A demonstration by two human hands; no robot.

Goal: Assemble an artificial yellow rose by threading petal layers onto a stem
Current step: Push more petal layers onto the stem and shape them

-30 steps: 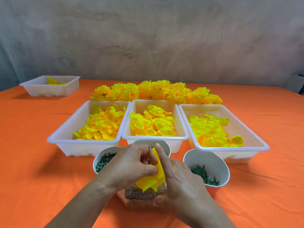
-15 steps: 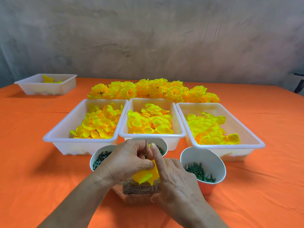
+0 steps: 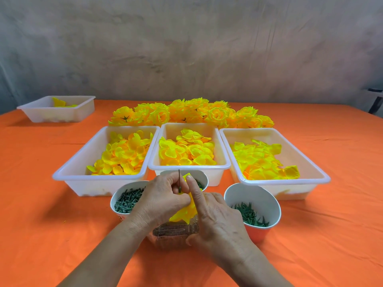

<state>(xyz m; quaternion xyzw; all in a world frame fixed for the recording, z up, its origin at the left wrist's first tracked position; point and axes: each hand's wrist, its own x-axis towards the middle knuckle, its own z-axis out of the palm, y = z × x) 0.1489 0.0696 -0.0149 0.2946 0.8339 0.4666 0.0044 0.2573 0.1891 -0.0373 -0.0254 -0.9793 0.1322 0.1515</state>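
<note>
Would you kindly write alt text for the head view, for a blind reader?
Left hand pinches a yellow petal layer on a thin stem, right hand pressing it; behind, three petal bins, cups and finished roses on an orange table.

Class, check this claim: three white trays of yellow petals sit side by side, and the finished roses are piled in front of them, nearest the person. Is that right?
No. The head view shows the roses piled behind the trays, on their far side, not nearest the person. The three white trays of yellow petals do sit side by side.
</note>
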